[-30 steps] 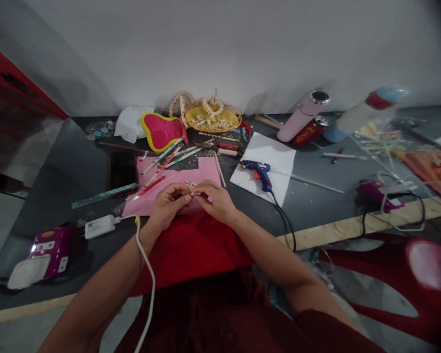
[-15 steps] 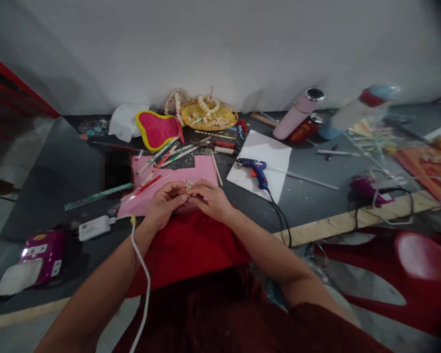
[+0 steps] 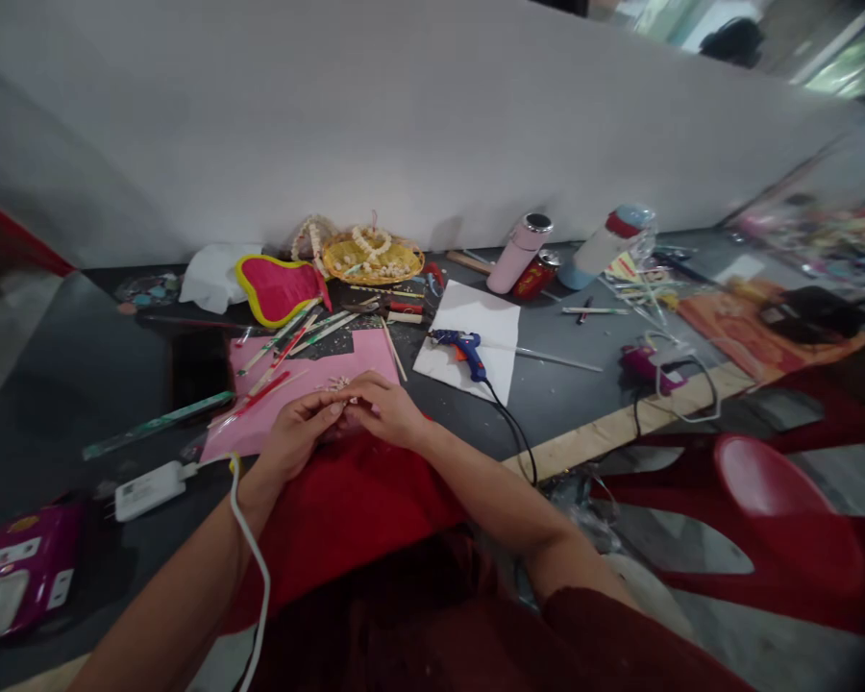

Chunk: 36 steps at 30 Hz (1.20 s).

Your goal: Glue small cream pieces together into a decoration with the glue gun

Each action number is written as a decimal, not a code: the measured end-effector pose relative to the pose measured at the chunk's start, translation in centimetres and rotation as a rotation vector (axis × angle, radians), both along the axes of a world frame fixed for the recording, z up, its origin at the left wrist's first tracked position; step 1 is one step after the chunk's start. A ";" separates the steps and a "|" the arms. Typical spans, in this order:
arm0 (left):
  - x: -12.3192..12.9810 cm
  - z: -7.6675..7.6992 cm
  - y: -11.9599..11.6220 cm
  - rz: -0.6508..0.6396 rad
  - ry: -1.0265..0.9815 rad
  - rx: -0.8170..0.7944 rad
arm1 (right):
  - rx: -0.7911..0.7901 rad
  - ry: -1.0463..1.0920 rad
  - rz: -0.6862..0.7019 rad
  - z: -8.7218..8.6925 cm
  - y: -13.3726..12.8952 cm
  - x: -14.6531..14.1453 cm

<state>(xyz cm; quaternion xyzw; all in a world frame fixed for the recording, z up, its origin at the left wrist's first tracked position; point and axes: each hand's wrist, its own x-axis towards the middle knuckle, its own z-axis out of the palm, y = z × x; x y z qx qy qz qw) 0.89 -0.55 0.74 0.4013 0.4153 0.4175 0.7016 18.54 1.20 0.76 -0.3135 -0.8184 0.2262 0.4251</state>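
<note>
My left hand point(image 3: 299, 432) and my right hand point(image 3: 381, 408) meet over the near edge of a pink sheet point(image 3: 309, 365), fingertips pinched together. Between them is a cluster of small cream-coloured pieces point(image 3: 338, 383), partly hidden by the fingers; its exact kind is too small to make out. A red cloth point(image 3: 346, 519) lies below both wrists. Thin sticks in printed wrappers point(image 3: 278, 341) are spread over the sheet, beyond my left hand. Right of my hands, a blue glue gun point(image 3: 468, 351) rests on white paper point(image 3: 497, 317) with a clear glue stick point(image 3: 558, 359) behind it.
A yellow basket point(image 3: 414, 269) of cream pieces stands by the wall, beside a pink-and-yellow padded shape point(image 3: 278, 288). Further right are a pink flask point(image 3: 519, 255), a red can point(image 3: 537, 276) and a bottle point(image 3: 605, 245). A white charger point(image 3: 151, 490) trails a cable over my left forearm.
The view has turned to the right and tilted up, so the tabletop items shift left and down. My hands stay together at the cream-coloured pieces, which now look more spread out.
</note>
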 end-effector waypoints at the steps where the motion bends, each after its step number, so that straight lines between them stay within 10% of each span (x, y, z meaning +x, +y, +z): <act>1: 0.0 0.0 0.0 -0.007 -0.012 -0.002 | -0.012 0.010 0.001 0.1 0.0 0.0; 36: -0.2 -0.9 0.0 0.017 0.036 0.065 | -0.089 0.072 0.032 0.4 -0.4 -0.2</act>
